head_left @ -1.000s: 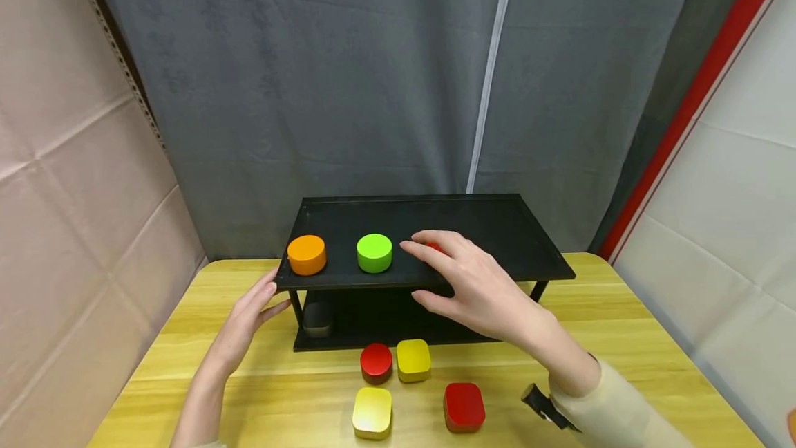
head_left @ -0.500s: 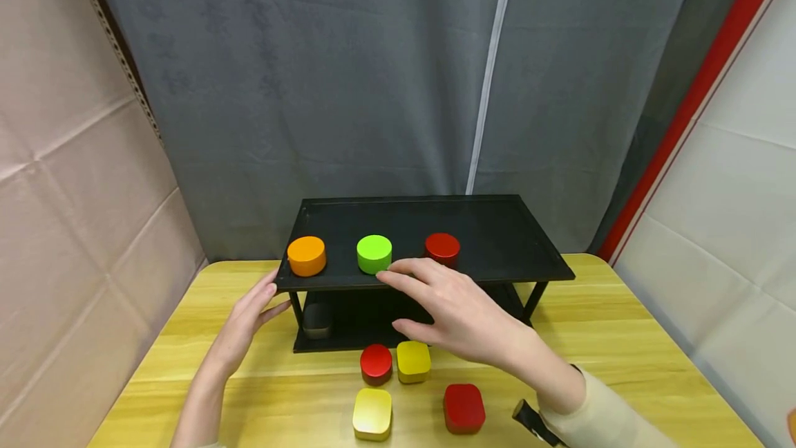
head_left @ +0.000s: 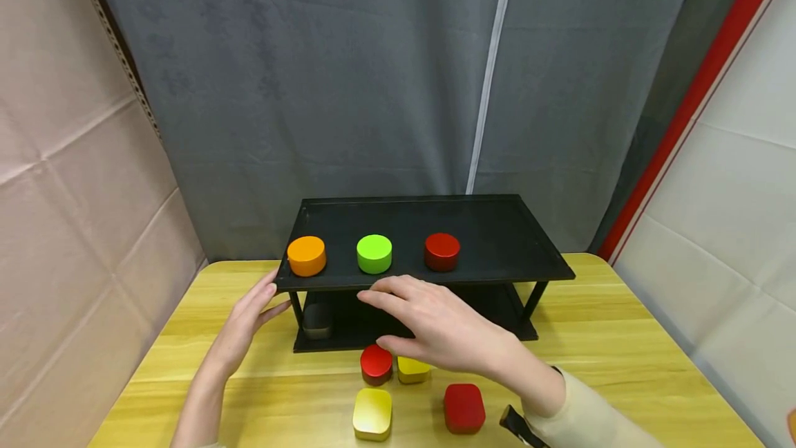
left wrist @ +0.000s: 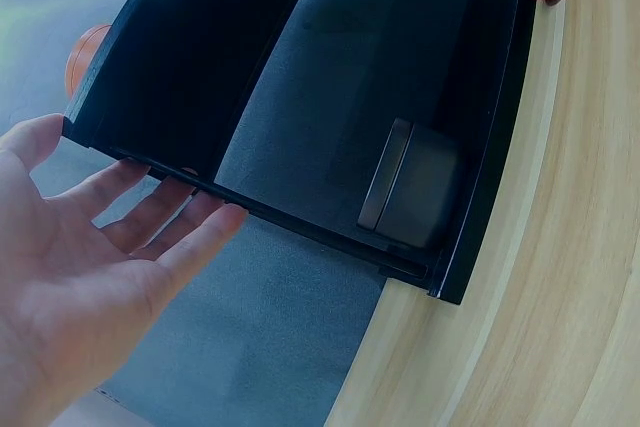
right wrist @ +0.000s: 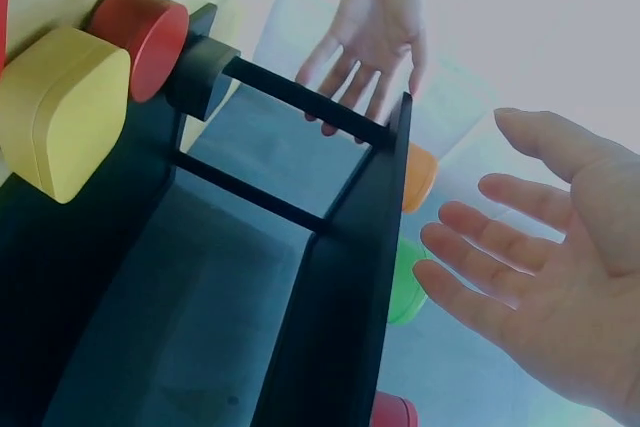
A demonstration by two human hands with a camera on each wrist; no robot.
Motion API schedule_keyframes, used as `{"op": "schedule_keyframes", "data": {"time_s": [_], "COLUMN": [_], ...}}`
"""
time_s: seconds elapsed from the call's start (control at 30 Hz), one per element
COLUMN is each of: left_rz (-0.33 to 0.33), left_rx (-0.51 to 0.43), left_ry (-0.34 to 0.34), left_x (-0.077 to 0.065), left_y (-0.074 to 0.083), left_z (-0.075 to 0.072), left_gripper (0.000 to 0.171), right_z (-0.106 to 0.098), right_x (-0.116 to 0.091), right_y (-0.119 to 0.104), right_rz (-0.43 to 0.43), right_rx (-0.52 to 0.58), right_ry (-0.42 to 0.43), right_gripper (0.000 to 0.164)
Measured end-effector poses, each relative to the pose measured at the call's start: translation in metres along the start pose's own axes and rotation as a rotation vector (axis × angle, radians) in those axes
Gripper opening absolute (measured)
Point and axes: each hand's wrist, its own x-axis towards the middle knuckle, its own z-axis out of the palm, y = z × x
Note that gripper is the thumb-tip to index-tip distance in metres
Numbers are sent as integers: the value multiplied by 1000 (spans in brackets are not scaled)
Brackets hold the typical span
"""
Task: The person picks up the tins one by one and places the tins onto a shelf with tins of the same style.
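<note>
- Touching left end of black two-tier rack (head_left: 485, 220) with left hand (head_left: 249, 313), fingers straight, presumably for steadiness.
- Holding nothing in right hand (head_left: 429, 327), fingers relaxed, near rack's front.

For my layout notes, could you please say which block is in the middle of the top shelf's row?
The green block: it stands between the orange block and red block, the row's ends.
</note>
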Motion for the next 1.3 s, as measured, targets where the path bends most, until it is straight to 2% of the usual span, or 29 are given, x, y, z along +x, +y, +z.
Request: {"op": "schedule_keyframes", "data": {"time_s": [0.3,0.6,1.3], "left_rz": [15,16,44], "left_rx": [-2,1,-14], "left_ry": [-2,-3,6], "left_x": [-1,0,0], "left_y": [1,-1,-1], "left_z": [1,0,2], "left_gripper": [58,60,57], "right_z": [16,36,65], "right_x": [6,13,21], "right_y": [0,2,12], "right_rz": [-20,1,21], "right_rx": [-10,12,-42], "right_ry": [-56,-170,-307], "right_gripper": [53,51,50]}}
